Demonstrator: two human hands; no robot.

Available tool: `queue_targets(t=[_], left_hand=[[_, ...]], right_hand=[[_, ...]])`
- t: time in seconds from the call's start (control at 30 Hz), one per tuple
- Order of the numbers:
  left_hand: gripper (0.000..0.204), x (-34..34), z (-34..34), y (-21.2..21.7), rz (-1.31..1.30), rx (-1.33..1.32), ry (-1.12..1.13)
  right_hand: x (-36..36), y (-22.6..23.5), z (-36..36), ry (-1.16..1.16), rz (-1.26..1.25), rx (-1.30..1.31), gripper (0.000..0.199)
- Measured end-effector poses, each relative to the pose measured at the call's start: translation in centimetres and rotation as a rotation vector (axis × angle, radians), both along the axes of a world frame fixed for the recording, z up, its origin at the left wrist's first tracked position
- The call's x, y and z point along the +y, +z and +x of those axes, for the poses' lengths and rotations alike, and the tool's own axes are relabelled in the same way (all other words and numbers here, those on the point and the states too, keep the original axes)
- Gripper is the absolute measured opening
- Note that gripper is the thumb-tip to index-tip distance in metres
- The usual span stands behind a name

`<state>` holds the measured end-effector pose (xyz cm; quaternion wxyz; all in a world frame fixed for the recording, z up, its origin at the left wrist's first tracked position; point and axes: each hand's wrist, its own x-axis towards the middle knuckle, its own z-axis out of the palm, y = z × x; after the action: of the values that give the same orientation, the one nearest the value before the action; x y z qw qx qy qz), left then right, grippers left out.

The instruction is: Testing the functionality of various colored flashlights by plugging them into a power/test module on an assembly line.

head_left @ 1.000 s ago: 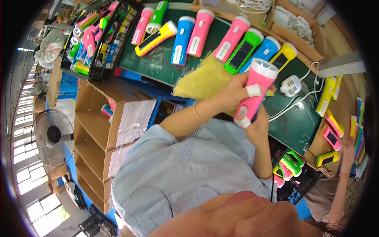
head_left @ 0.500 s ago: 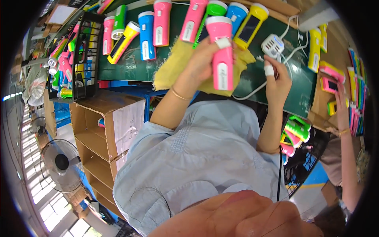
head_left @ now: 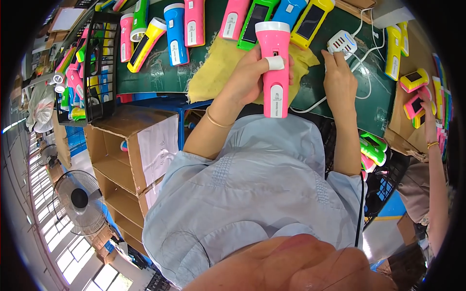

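Observation:
My left hand (head_left: pixel 247 80) is wrapped round a pink flashlight (head_left: pixel 275 79) with a white head, held upright above a yellow cloth (head_left: pixel 208 72). Its taped thumb presses on the body, just below a small dark slot. My right hand (head_left: pixel 341 80) is at the lower edge of a white multi-port USB charger (head_left: pixel 342 42). The fingers there are bent together, and whatever is between them is hidden. White cables (head_left: pixel 365 58) run from the charger across the green tabletop (head_left: pixel 155 80).
Several colored flashlights (head_left: pixel 176 36) lie along the table's far side. A black crate (head_left: pixel 99 68) of flashlights stands at left, above cardboard compartments (head_left: pixel 116 155) and a fan (head_left: pixel 79 199). At right, another person's hand (head_left: pixel 427 99) touches flashlights in a cardboard box (head_left: pixel 398 114).
My right hand has moved away from me to the charger, its taped thumb now hidden. My left thumb sits lower on the pink flashlight, and the dark slot shows.

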<state>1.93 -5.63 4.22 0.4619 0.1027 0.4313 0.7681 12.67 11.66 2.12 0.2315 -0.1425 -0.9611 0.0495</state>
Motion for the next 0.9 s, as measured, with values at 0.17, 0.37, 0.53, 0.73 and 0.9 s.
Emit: queue_targets(t=[0.17, 0.37, 0.53, 0.73, 0.9], left_hand=[[0.039, 0.0, 0.3, 0.5, 0.041, -0.057, -0.047], [0.046, 0.4, 0.8, 0.0, -0.001, 0.082, -0.036], [0.056, 1.4, 1.1, 1.2, -0.022, 0.137, -0.083], [0.051, 1.5, 1.5, 0.9, -0.072, 0.257, -0.083], [0.052, 1.4, 1.7, 1.3, -0.094, 0.253, -0.133]], right_hand=[[0.6, 0.7, 0.1, 0.006, 0.13, -0.188, 0.02], [0.2, 3.9, 0.6, 0.138, -1.251, 0.162, 0.01], [-2.1, 6.1, -0.2, 0.29, -1.55, -0.023, 0.009], [-2.5, 4.9, -0.7, 0.254, -1.024, 0.188, 0.008], [-2.1, 4.5, -0.9, 0.284, -1.143, 0.123, 0.006]])
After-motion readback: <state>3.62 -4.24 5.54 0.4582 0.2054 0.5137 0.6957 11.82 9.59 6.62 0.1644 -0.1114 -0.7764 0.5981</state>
